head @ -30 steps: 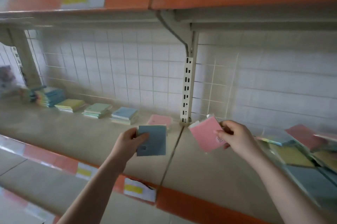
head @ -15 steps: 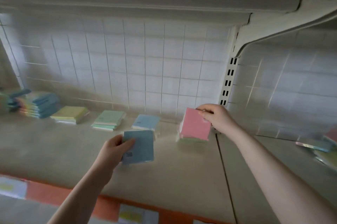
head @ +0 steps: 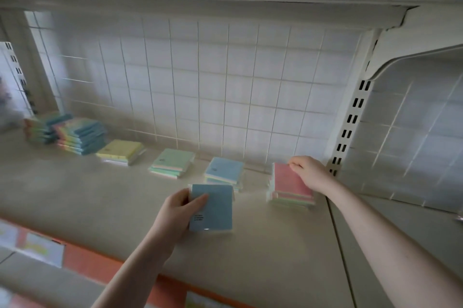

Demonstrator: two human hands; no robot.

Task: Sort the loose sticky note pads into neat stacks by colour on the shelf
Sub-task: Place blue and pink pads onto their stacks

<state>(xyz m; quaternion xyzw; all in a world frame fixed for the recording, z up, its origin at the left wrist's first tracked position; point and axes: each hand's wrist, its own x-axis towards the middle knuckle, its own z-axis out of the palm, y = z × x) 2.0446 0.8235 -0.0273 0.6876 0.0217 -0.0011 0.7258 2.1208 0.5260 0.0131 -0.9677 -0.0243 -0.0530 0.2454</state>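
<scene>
Though blurred, L-side stacks [head: 67, 132] unclear.

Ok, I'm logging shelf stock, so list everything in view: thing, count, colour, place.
multicolour pad piles: two, rainbow edges with blue tops, far left of the shelf
yellow stack: one, yellow top, right of those piles
green stack: one, pale green top, mid-shelf
blue stack: one, light blue top, right of the green
pink stack: one, pink top, by the slotted upright
blue pad: one, blue, held above the shelf
left hand: grips the blue pad
right hand: fingers on the pink stack's top pad
</scene>
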